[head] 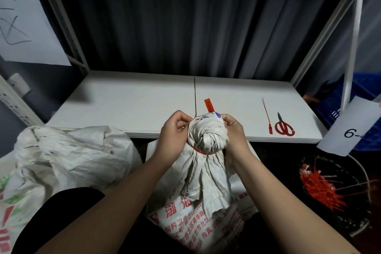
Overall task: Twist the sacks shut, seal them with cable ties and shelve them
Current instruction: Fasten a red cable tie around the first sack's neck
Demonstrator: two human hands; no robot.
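Nearest the lens, both forearms reach up to one sack (202, 181), its neck already twisted into a tight knob. Left hand (175, 132) pinches the thin tail of a red cable tie (203, 152) looped under that knob; right hand (235, 132) clasps the knob itself. Cinching looks nearly done; trimming and shelving remain. Left of the grip slumps another sack (61, 163), apparently untied. Beyond the right hand, scissors (284, 127) and a spare tie (267, 117) lie on the shelf (123, 105).
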